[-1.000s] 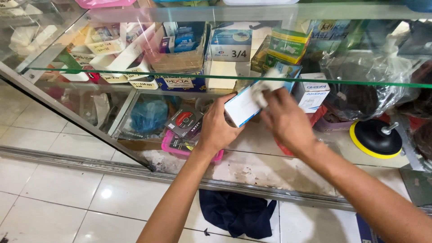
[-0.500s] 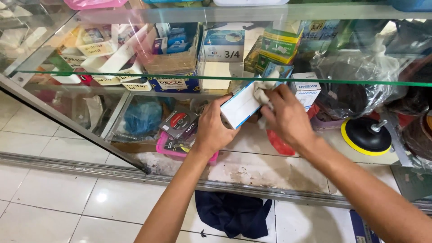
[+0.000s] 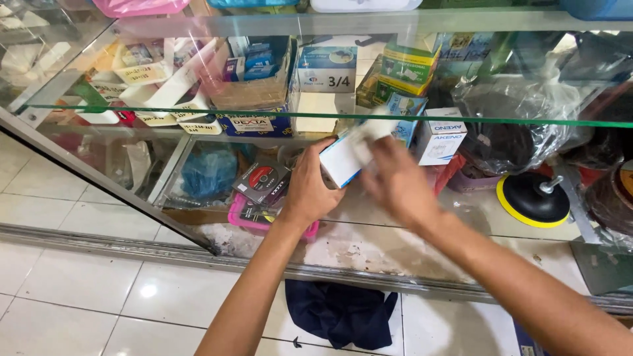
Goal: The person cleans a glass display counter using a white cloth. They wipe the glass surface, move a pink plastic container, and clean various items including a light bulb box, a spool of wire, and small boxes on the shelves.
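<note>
My left hand [image 3: 308, 188] grips a small white and blue box [image 3: 343, 159] by its lower end, just under the front edge of a glass shelf [image 3: 198, 113]. My right hand [image 3: 399, 183] is blurred with motion and presses a pale cloth [image 3: 369, 130] against the box's upper side. Both hands are inside an open display cabinet, above its dusty white bottom board [image 3: 369, 244].
Several cartons [image 3: 326, 69] and a white box [image 3: 440, 140] stand on the shelves. A pink tray of cutting discs [image 3: 260, 191], a blue bag [image 3: 210, 173] and a black-and-yellow pad [image 3: 533, 200] lie below. A dark cloth [image 3: 343, 313] lies on the tiled floor.
The right hand has slid down and to the right along the box and is now blurred; the left hand still holds the box in the same place.
</note>
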